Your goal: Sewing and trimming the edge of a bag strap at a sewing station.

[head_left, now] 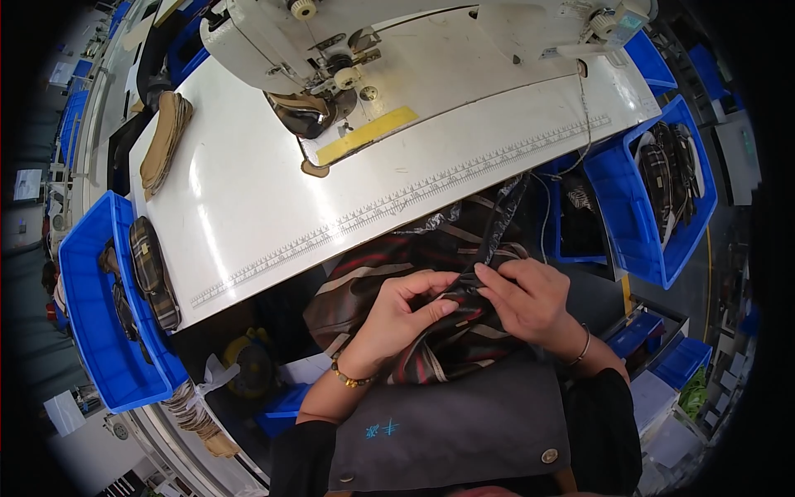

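A dark bag-like fabric piece (pixel 431 352) with red and beige stripes lies across my lap, in front of the table edge. My left hand (pixel 402 311) pinches a dark fold of it between thumb and fingers. Close beside it, my right hand (pixel 527 300) has its fingers closed on the same fold, near the base of a dark strap (pixel 503 217). Shiny clear wrapping covers part of that strap, which runs up toward the table edge. Exactly what lies between my fingertips is hidden. Below the fabric is my dark grey apron (pixel 464 427).
A white sewing machine (pixel 265 50) stands on the white table (pixel 240 199), with a brown-and-black piece near its needle. Stacked tan pieces (pixel 166 141) and plaid pieces (pixel 153 273) lie at the left. Blue bins flank the table, one at left (pixel 116 373), another at right (pixel 638 224).
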Available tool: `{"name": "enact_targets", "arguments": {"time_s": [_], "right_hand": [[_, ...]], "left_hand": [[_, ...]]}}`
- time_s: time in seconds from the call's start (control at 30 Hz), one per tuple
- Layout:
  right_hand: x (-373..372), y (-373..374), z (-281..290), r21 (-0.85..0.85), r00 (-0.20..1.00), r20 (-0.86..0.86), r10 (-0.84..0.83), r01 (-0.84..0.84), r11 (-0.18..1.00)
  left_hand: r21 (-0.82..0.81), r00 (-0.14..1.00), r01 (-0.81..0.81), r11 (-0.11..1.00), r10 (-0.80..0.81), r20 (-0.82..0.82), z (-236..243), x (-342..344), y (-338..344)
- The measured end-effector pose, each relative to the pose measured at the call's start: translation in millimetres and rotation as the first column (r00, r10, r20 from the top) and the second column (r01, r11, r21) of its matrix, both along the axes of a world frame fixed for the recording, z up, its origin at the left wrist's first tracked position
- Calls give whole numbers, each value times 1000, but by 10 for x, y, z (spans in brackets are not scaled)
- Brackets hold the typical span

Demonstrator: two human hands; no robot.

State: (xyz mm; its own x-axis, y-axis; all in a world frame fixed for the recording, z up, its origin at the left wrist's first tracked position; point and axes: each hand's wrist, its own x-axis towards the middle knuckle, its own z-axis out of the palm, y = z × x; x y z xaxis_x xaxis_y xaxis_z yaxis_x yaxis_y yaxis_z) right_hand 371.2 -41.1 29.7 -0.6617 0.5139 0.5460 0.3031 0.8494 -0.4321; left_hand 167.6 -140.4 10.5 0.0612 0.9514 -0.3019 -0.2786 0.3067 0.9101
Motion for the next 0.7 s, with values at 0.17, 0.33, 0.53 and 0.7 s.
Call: {"name": "enact_targets", "arguments": {"time_s": [0.17, 0.33, 0.53, 0.7], "right_hand": [[-9, -38, -28, 0, 998, 63, 22, -22, 1000], [-85, -107, -223, -127, 997, -70, -17, 8, 992], [-98, -155, -242, -423, 988, -150, -49, -20, 906], [-60, -65, -171, -290, 996, -91, -20, -7, 957]], "left_hand": [[-18, 998, -20, 1000, 21, 51, 19, 9, 12], [3, 998, -10, 1000, 10, 62, 6, -5, 23], [18, 998, -9, 1000, 8, 61, -5, -18, 19], [-27, 995, -27, 999, 29, 94, 11, -10, 22]]}}
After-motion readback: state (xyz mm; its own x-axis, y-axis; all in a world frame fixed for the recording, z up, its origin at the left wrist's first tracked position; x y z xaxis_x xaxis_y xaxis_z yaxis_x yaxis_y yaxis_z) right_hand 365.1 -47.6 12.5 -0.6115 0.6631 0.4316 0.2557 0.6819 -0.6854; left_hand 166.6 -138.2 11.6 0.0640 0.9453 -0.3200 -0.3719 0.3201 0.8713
